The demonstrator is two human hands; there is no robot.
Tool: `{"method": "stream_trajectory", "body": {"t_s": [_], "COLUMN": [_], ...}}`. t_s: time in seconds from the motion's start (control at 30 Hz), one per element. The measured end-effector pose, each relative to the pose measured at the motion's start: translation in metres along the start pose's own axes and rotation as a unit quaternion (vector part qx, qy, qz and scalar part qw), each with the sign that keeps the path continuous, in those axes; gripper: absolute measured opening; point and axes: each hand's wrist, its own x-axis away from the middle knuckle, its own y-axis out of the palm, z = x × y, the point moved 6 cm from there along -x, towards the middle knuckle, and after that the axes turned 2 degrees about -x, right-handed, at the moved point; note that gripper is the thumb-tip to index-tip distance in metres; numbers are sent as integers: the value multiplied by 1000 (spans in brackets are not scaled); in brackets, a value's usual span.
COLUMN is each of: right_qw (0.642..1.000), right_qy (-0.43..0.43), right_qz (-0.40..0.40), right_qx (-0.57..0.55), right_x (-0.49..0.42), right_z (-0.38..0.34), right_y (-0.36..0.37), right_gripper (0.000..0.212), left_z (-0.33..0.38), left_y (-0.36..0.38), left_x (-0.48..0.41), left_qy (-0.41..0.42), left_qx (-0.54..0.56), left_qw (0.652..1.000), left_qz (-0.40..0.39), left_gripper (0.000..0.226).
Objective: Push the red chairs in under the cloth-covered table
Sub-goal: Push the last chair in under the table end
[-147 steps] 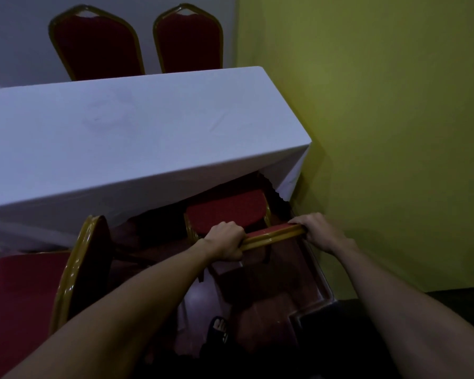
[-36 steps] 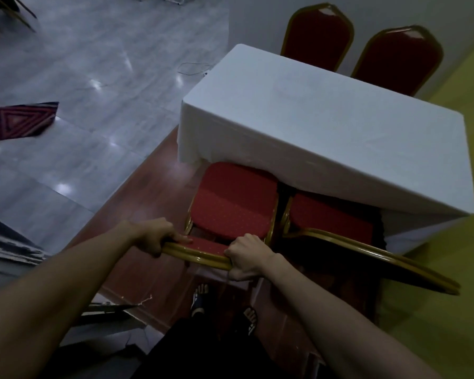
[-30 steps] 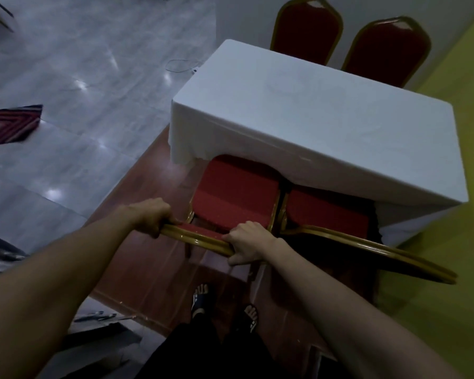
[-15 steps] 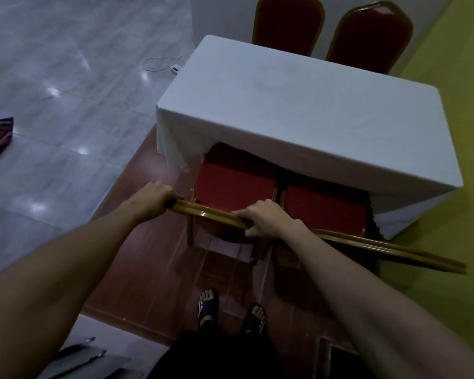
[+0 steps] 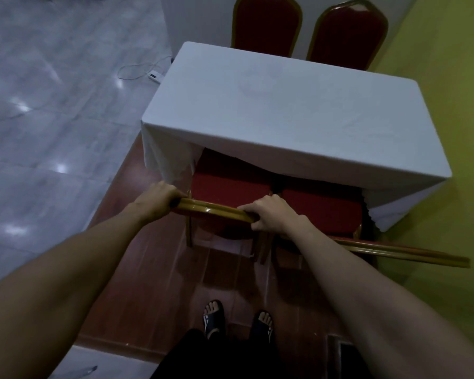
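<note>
A table under a white cloth (image 5: 293,119) fills the middle. Two red chairs with gold frames stand at its near side. The left chair (image 5: 227,184) has its seat partly under the cloth; my left hand (image 5: 159,199) and my right hand (image 5: 271,216) both grip the gold top rail of its backrest. The right chair (image 5: 323,206) sits beside it, seat partly under the cloth, its backrest rail reaching out to the right. Two more red chairs (image 5: 266,26) (image 5: 348,34) stand at the table's far side.
A yellow-green wall (image 5: 449,105) runs close along the table's right end. Grey tiled floor (image 5: 52,105) opens to the left, with a white cable and adapter (image 5: 153,76) lying on it. My sandalled feet (image 5: 214,315) stand on the red-brown floor strip behind the chairs.
After the right chair, both hands took the left chair's backrest rail and slid that chair forward; its seat now lies further under the cloth.
</note>
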Motion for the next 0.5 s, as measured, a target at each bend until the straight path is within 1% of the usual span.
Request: {"method": "stream_trajectory", "body": {"t_s": [0.13,0.3,0.5], "right_qw": [1000,1000,1000], "right_qy": [6,7,15], "right_qz": [-6,-29,-27], "right_qx": [-6,-1,-8], "right_x": [5,9,13], "right_z": [-2,-7,-8], "right_y": [2,4,8], "right_gripper": [58,57,58], "left_z": [0,-3,-6], "left_y": [5,12,15], "left_x": [1,8,12], "left_qy": [14,29,46], "left_qx": [-10,-14,-19], "left_qw": [1000,999,999], "left_qz": [-22,-24,-23], "left_gripper": [40,34,40]}}
